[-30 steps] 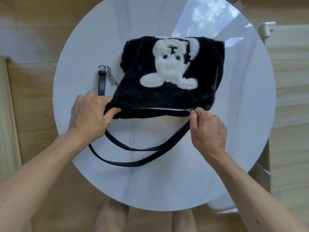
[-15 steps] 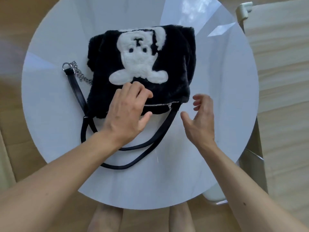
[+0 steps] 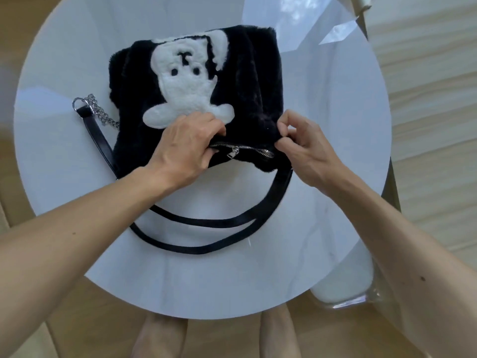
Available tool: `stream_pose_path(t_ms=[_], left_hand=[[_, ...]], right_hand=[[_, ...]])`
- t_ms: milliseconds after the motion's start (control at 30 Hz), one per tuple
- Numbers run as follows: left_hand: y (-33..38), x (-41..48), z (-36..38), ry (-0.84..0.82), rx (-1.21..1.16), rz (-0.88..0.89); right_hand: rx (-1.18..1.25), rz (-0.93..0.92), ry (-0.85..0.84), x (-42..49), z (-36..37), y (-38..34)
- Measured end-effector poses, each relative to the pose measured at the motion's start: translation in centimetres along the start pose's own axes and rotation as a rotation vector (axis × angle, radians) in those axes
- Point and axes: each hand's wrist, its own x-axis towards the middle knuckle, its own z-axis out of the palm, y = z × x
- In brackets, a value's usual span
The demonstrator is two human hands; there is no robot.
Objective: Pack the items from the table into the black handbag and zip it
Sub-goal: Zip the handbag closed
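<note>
The fluffy black handbag with a white bear (image 3: 247, 81) lies on the round white table (image 3: 322, 202), right under both hands. The left hand (image 3: 185, 148) grips its zip edge; the right hand (image 3: 302, 148) pinches the fuzzy corner. No loose items show. The silver zip pull (image 3: 233, 152) sits between the hands, so zipping looks unfinished.
</note>
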Motion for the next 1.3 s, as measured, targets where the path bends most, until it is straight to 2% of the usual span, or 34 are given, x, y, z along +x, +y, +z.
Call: stream_pose_path(t_ms=[133, 233, 333, 400, 500, 533, 567, 667, 700, 833, 967, 1200, 1300], left_hand=[[-0.2, 0.4, 0.0, -0.052, -0.029, 0.000], [-0.2, 0.8, 0.0, -0.072, -0.023, -0.018], [-0.1, 1.0, 0.1, -0.064, -0.024, -0.027], [-0.1, 0.9, 0.1, -0.047, -0.030, -0.030], [-0.2, 0.9, 0.1, -0.027, -0.045, -0.036], [-0.2, 0.9, 0.1, -0.023, -0.051, -0.036], [-0.1, 0.9, 0.1, -0.017, -0.055, -0.034], [0.0, 0.9, 0.1, -0.013, -0.056, -0.028], [0.0, 0.9, 0.1, -0.015, -0.057, -0.027], [-0.1, 0.9, 0.1, -0.016, -0.052, -0.020], [-0.1, 1.2, 0.2, -0.015, -0.045, -0.022], [-0.1, 1.1, 0.5, 0.034, 0.021, -0.005], [-0.1, 1.0, 0.6, 0.035, 0.034, 0.000]], right_hand=[[-0.112, 0.162, -0.045, 1.2, -0.2, 0.7], [-0.302, 0.157, -0.005, 1.8, 0.3, 1.3], [-0.334, 0.161, 0.071, 1.4, 1.3, 1.8], [-0.358, 0.109, 0.233, 0.5, 2.3, 1.9], [-0.352, -0.028, 0.590, -1.8, 5.1, 1.5], [-0.319, 0.006, 0.623, -2.6, 6.2, 1.2], [-0.274, 0.095, 0.594, -3.1, 7.4, 0.9], [-0.031, 0.451, 0.366, -3.2, 10.3, 0.6], [0.077, 0.507, 0.343, -3.0, 11.0, 0.4], [0.269, 0.490, 0.475, -1.5, 12.6, -0.6], [0.315, 0.398, 0.569, -1.2, 13.2, -0.7], [0.273, 0.459, 0.583, -2.0, 12.7, 2.1], [0.270, 0.490, 0.464, -1.9, 12.0, 2.2]])
